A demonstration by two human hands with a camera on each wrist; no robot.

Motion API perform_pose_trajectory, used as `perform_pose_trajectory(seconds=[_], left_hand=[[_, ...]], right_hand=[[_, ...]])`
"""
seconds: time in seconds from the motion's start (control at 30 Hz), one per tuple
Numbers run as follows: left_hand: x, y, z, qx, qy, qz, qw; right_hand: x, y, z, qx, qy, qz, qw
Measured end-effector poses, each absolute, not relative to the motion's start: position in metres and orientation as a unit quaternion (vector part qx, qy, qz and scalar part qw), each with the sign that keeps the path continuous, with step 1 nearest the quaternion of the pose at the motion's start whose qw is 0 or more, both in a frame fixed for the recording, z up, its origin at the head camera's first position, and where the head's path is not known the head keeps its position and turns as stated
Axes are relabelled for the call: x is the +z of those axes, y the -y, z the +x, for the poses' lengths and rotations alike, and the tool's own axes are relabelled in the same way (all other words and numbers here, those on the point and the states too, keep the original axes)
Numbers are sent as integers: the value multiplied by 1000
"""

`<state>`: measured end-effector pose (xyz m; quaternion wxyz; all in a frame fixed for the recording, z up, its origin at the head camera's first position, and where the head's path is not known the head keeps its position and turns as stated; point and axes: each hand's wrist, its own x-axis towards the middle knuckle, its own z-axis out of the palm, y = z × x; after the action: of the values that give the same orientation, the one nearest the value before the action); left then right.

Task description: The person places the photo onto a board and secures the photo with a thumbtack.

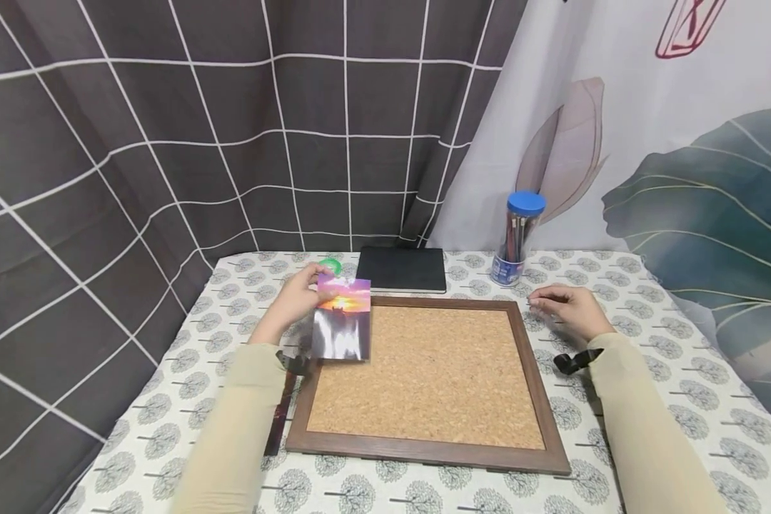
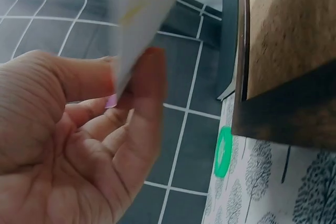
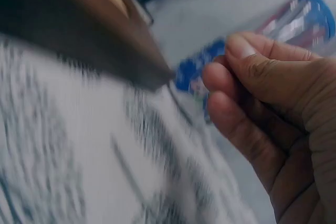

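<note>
My left hand pinches a glossy photo print of a purple and orange sunset between thumb and fingers. The print overlaps the upper left corner of a cork board in a brown frame. From the left wrist, the print's white back shows, with a yellow mark. To the right of the board's far right corner is my right hand, thumb and fingertips drawn together. I cannot tell if something small is between them, as the fingers hide that spot.
A black notebook lies behind the board, with a green ring to its left. Behind the right hand stands a clear, blue-lidded jar of pencils. Another dark print lies partly under the left forearm. Curtains hang behind the patterned tablecloth.
</note>
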<state>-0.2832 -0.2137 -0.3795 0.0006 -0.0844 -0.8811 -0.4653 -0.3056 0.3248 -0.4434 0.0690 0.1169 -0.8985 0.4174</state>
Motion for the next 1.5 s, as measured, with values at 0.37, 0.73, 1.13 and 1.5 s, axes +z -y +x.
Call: perform_pose_trajectory(seconds=[0.37,0.73,1.13,1.5], left_hand=[[-403,194,-288,-347,923,-165,-18],[-409,187,-287,-331,925,-182,-33],[-422,187,-295,-305,935,-178,-45],[-429,185,-297,-266,946,-183,-35]], right_hand=[[-396,-232,-312,341,897,279,37],[-393,-103,-327,351,849,395,-16],[-451,-22,-338,427,831,354,-37],[-464,-22,-340,390,843,369,23]])
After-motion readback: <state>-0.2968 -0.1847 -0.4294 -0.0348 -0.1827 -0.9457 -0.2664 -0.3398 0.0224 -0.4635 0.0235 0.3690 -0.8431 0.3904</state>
